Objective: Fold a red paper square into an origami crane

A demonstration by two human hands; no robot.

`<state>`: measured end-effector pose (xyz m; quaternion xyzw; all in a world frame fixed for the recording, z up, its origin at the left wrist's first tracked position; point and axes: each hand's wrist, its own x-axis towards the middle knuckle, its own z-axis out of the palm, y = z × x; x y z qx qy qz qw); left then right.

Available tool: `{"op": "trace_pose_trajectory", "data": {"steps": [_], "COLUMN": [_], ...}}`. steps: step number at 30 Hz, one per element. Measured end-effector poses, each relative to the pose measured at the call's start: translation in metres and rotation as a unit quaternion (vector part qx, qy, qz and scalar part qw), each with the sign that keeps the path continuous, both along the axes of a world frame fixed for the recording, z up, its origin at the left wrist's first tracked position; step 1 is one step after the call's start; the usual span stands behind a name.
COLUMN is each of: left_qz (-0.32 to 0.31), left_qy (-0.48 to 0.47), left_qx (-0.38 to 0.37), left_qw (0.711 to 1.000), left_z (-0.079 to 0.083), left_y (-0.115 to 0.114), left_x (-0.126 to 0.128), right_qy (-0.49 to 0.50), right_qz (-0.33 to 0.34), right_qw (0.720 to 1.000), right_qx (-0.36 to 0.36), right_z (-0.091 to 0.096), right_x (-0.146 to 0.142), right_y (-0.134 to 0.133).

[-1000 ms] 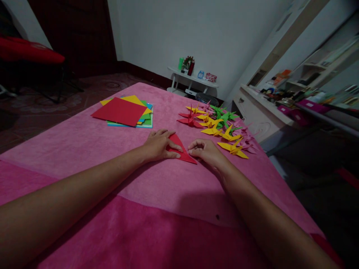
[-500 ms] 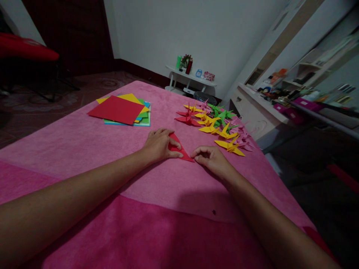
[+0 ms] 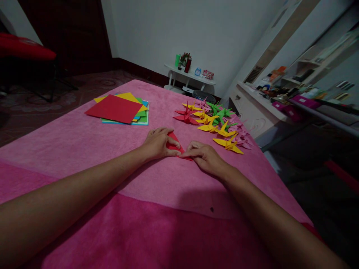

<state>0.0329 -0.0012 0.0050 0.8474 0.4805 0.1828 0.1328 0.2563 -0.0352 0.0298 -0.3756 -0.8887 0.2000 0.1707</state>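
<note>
A folded piece of red origami paper (image 3: 175, 142) lies flat on the pink cloth between my hands, its right corner pointing toward me. My left hand (image 3: 160, 142) rests over its left part, thumb and fingertips holding it down; the palm hides that side. My right hand (image 3: 204, 154) reaches across the near right corner, fingers closed together and pressed against the paper's lower edge close to my left thumb. Beyond my right hand stand several folded paper cranes: a red crane (image 3: 186, 116), yellow cranes (image 3: 229, 145), green cranes (image 3: 223, 115) and pink ones.
A stack of square sheets, a red sheet (image 3: 114, 109) on top, lies at the back left of the pink-covered table (image 3: 70, 144). A small dark speck (image 3: 211, 209) is on the cloth. Farther off are a white shelf (image 3: 193, 74), a cluttered dresser (image 3: 252, 102) and a red chair (image 3: 26, 46).
My right hand has moved left from the paper's right tip along its near edge, toward my left thumb. My left hand keeps its hold. The view has shifted slightly.
</note>
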Motion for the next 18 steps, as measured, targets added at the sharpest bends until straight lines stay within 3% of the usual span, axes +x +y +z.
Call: {"op": "trace_pose_trajectory", "data": {"steps": [5,11,18], "left_qz": [-0.005,-0.008,-0.048], "left_qy": [0.000,0.006,0.033], "left_qx": [-0.001,-0.006,-0.034], "left_qw": [1.000,1.000,0.998], "left_z": [0.000,-0.002,-0.001], "left_y": [0.000,0.002,0.010], "left_x": [-0.001,-0.002,-0.011], "right_qy": [-0.052,-0.072,-0.096], "right_qz": [0.043,0.047,0.063], "right_qw": [0.997,0.995,0.988], "right_qx": [0.045,0.043,0.106], "right_z": [0.005,0.005,0.000], "right_x": [-0.003,0.001,0.018], "right_y": [0.001,0.003,-0.008]}}
